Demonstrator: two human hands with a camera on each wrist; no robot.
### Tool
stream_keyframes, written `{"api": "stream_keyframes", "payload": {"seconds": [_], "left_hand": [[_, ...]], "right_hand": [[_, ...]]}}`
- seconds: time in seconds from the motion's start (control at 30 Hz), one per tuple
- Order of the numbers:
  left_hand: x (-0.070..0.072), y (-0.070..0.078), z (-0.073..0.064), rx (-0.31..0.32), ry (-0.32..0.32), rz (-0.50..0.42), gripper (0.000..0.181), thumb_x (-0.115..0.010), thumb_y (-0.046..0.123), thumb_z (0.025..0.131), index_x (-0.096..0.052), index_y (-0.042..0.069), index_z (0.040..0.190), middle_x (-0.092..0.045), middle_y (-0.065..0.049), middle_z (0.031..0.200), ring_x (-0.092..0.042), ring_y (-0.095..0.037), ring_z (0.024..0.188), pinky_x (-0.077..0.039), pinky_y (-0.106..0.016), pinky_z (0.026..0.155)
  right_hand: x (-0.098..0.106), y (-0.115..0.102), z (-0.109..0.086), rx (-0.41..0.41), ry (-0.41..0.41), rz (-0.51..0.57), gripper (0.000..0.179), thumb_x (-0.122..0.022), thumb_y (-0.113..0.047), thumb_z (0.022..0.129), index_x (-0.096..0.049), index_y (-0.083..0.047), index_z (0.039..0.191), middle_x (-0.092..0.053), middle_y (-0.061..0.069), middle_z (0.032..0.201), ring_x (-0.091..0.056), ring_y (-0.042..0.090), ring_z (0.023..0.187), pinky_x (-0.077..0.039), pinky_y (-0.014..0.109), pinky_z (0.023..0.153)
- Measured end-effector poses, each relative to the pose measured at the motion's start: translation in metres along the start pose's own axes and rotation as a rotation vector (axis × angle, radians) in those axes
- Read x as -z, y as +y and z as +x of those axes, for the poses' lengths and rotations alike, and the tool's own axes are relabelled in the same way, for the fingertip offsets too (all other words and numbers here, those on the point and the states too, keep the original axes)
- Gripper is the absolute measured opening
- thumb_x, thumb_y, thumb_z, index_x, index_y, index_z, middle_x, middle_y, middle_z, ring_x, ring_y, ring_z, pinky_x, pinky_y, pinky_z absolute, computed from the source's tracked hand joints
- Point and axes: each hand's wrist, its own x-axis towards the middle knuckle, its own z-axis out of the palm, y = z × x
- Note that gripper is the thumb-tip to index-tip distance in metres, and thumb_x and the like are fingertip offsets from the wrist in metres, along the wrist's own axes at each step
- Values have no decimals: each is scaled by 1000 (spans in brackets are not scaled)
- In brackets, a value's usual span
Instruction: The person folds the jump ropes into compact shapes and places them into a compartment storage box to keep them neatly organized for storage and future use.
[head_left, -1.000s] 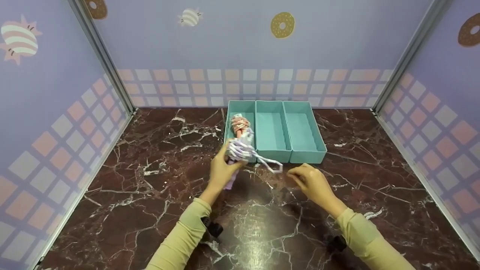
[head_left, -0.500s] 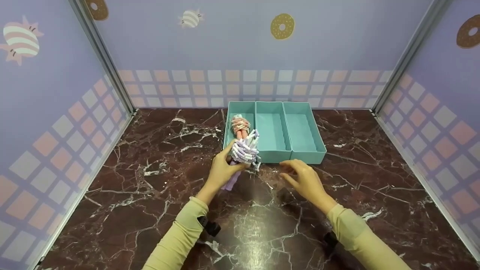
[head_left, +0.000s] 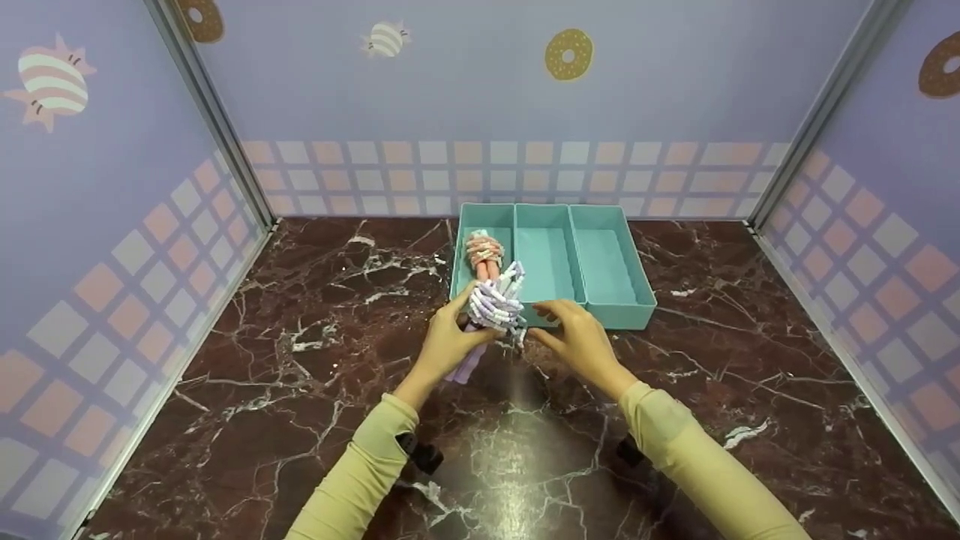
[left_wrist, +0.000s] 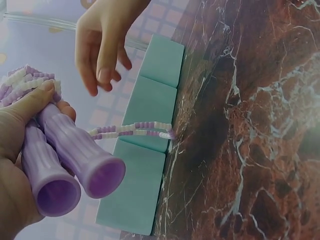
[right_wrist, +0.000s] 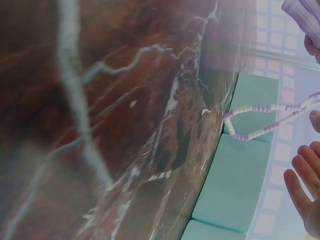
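My left hand grips a purple-and-white beaded jump rope, bundled up in front of the left teal box. In the left wrist view, its two purple handles lie together in the palm, open ends toward the camera, while a loop of beads dangles from the bundle. My right hand is just right of the bundle, fingers apart and holding nothing. The right wrist view shows its fingers below the hanging loop. An orange-and-white beaded jump rope lies in the left box.
A middle teal box and a right teal box stand beside the left one on the dark red marbled table. Patterned panels enclose the table at the back and both sides.
My right hand has moved left toward the bundle, its fingers spreading. The loose loop, stretched out rightward before, now hangs down by the bundle. The left hand keeps its grip nearly in place.
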Motion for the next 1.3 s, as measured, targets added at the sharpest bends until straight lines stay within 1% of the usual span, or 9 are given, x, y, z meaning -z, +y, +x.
{"api": "stream_keyframes", "payload": {"seconds": [0.17, 0.27, 0.5, 0.6, 0.73, 0.83, 1.03, 1.2, 1.3], "left_hand": [[-2, 3, 0, 19, -28, -50, 89, -81, 2, 76, -33, -4, 150, -46, -22, 149, -55, -34, 131, -45, -35, 110], [-3, 6, 0, 32, -35, -72, 89, -81, 2, 76, -33, -3, 151, -46, -22, 150, -55, -33, 130, -47, -33, 108], [-4, 12, -1, 68, -48, -156, 88, -80, -2, 75, -34, 1, 151, -49, -20, 148, -60, -34, 125, -53, -30, 100], [-5, 14, 0, 90, -46, -192, 87, -78, -3, 76, -35, 3, 151, -50, -20, 147, -60, -34, 124, -54, -31, 98], [-5, 15, 0, 105, -33, -187, 87, -79, -1, 77, -35, 5, 152, -55, -21, 143, -61, -32, 121, -53, -31, 101], [-3, 14, 0, 111, -16, -176, 87, -79, 1, 77, -36, 5, 152, -57, -20, 140, -61, -29, 121, -50, -31, 105], [1, 10, 1, 114, 46, -149, 81, -81, 2, 77, -42, 3, 148, -62, -19, 134, -62, -25, 118, -47, -33, 108], [4, 6, 1, 118, 56, -130, 81, -82, 4, 76, -43, 2, 147, -63, -18, 133, -61, -26, 120, -48, -33, 107], [4, 4, 0, 122, 60, -139, 82, -82, 4, 77, -42, 2, 148, -62, -19, 135, -61, -27, 120, -51, -31, 104]], "right_hand": [[-5, -3, 7, -10, -21, 24, 42, -75, -27, 87, -65, -10, 124, -70, 9, 116, -68, 25, 102, -58, 38, 87], [-9, -5, 10, -22, -33, 33, 44, -76, -28, 87, -64, -8, 125, -69, 11, 117, -67, 27, 105, -57, 40, 89], [-18, -8, 12, -71, -40, 77, 46, -78, -21, 84, -64, -4, 125, -70, 15, 117, -67, 31, 109, -53, 46, 97], [-22, -8, 11, -74, -25, 84, 38, -77, -18, 85, -66, -2, 119, -71, 16, 111, -68, 32, 105, -54, 46, 94], [-25, -8, 7, -70, -8, 103, 29, -74, -12, 87, -68, -3, 113, -73, 15, 105, -70, 30, 99, -56, 44, 90], [-24, -8, 2, -62, 0, 115, 25, -71, -7, 87, -70, -2, 111, -74, 14, 103, -70, 29, 96, -57, 44, 87], [-17, -7, -9, -67, 3, 129, 14, -70, -6, 89, -72, -4, 102, -74, 11, 96, -70, 26, 88, -56, 44, 79], [-9, -6, -15, -88, -15, 180, 13, -67, -2, 90, -72, -2, 103, -75, 12, 94, -68, 21, 84, -57, 42, 76], [-4, -7, -18, -73, -23, 206, 13, -67, -2, 90, -72, -2, 102, -74, 13, 91, -66, 17, 79, -57, 38, 72]]}}
